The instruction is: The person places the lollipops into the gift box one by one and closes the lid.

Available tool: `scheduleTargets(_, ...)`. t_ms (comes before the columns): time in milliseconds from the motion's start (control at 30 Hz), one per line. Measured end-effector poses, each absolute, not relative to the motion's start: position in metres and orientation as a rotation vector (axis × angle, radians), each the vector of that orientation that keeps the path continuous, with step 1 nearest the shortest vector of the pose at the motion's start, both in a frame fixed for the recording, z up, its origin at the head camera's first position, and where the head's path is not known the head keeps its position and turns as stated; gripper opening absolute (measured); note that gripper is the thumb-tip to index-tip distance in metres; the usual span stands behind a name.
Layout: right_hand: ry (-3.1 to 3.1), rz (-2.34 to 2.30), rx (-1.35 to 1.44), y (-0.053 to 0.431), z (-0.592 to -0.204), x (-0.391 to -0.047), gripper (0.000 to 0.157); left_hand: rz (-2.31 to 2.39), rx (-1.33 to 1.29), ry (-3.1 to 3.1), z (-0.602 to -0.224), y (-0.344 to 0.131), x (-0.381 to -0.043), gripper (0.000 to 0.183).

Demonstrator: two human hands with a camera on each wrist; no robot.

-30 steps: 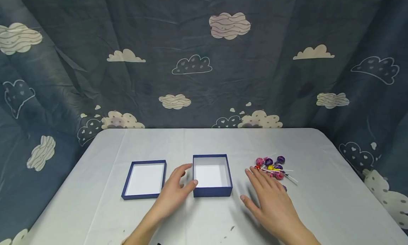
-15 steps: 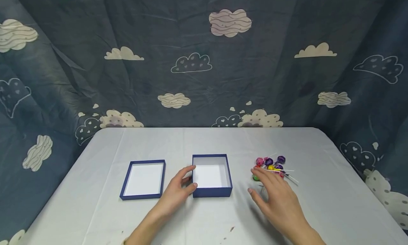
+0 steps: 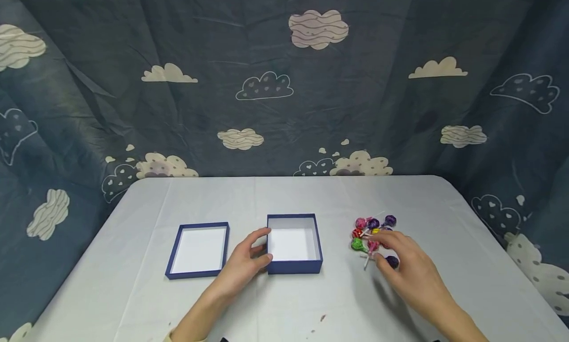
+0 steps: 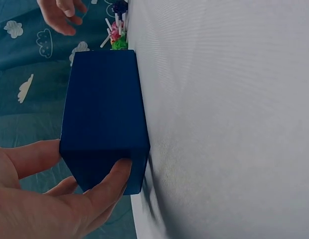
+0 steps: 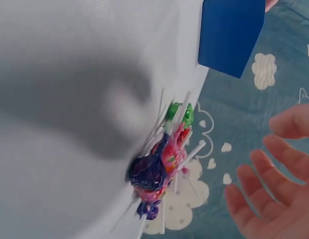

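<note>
My left hand (image 3: 242,263) rests against the left side of a blue box (image 3: 295,267) with a white inside, standing open side up. In the left wrist view, its fingers press the side of the box (image 4: 107,99) near a corner, without wrapping round it. My right hand (image 3: 415,270) hovers over a small pile of wrapped lollipops, thumb and fingers spread and holding nothing. A green lollipop (image 3: 357,244) and a dark purple lollipop (image 3: 391,261) show at the pile's near side; part of the pile is hidden under the fingers.
The shallow blue-rimmed lid (image 3: 198,250), white inside up, lies left of the box on the white-covered table (image 3: 222,198). A dark curtain (image 3: 266,114) with cloud prints hangs behind. Small brownish marks dot the cloth in front.
My right hand has moved to the right over the lollipops, uncovering the green one and several sticks. My left hand has come in against the box's side. Box and lid stay in place.
</note>
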State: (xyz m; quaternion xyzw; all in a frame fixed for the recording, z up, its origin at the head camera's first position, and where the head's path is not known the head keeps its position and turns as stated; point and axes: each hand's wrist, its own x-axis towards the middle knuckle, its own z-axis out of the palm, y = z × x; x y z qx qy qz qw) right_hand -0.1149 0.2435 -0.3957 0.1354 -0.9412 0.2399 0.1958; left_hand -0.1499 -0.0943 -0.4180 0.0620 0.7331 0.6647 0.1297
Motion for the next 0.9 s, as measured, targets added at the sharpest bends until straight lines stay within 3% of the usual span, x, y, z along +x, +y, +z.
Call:
scheduleTargets(600,-2.933,0.806,0.180,0.288,-0.410,-0.123,0.029,1.905,0.162,2.125,-0.419,-0.095,-0.152,0.060)
scheduleTargets(900,-3.113,0.900,0.078,0.304,-0.424,-0.132,0.040,1.901,0.172,2.124,-0.421,-0.095,-0.152,0.061)
